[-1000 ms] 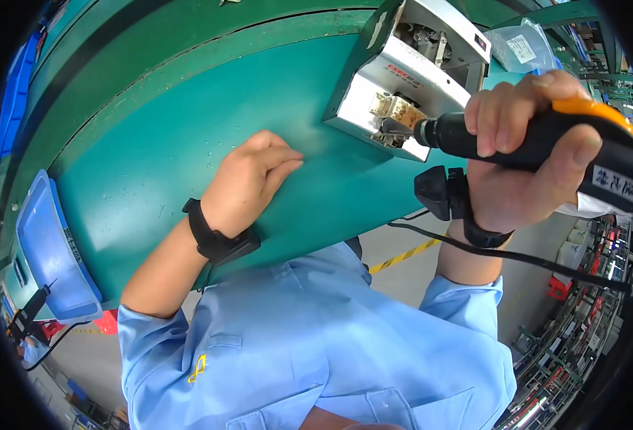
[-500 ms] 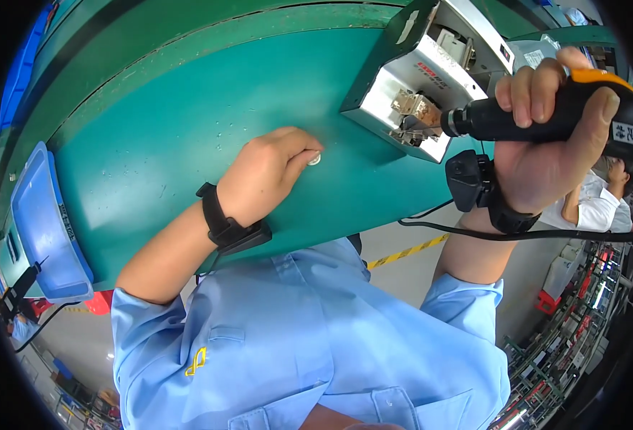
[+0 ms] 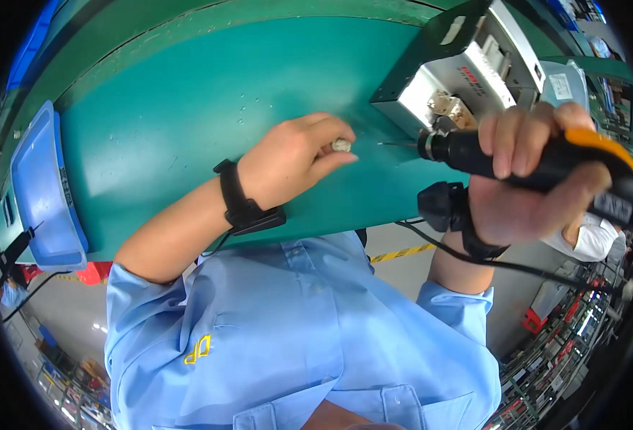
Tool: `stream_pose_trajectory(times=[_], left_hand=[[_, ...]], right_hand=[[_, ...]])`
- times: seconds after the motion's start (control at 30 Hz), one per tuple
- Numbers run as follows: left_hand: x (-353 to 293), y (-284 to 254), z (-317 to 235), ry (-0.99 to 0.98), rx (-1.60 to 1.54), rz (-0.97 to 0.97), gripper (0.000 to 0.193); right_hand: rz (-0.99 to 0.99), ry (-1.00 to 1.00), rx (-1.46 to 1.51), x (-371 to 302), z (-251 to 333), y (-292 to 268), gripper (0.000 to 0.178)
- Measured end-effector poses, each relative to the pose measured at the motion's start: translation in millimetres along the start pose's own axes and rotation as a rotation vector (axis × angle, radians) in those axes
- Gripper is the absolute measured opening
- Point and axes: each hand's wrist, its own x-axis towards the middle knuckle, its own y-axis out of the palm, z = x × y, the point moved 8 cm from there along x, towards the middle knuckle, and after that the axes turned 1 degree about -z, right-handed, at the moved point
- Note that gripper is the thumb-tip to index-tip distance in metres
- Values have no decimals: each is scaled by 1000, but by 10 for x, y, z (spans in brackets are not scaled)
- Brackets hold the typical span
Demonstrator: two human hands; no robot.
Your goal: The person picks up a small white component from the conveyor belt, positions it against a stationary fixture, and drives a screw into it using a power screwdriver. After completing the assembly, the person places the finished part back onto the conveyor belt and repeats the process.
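My right hand is wrapped round a black and orange electric screwdriver, held nearly level with its thin bit pointing left. The bit's tip is in front of a screw feeder, a dark box with a silver front, and apart from it. Between the thumb and fingers of my left hand is a small pale, rough-looking piece, partly hidden by the fingers. A short gap separates the bit from this piece. Whether a screw sits on the bit is too blurred to tell.
A blue tray stands at the left end of the green table. Another electric screwdriver hangs beyond it. My screwdriver's black cable runs below my right wrist. Behind the feeder is a clear container. A person in white is at the right.
My right hand has brought the screwdriver out of the feeder's front, down and to the left. My left hand has turned and moved right, so more of the pale piece shows.
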Motion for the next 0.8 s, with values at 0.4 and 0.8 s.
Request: stream_pose_trajectory(times=[0.4, 0.8], left_hand=[[5, 25, 40, 4, -54, 13, 20], [28, 3, -81, 93, -42, -19, 19]], right_hand=[[95, -65, -67, -116, -145, 475, 63], [27, 62, -234, -108, -288, 518, 58]])
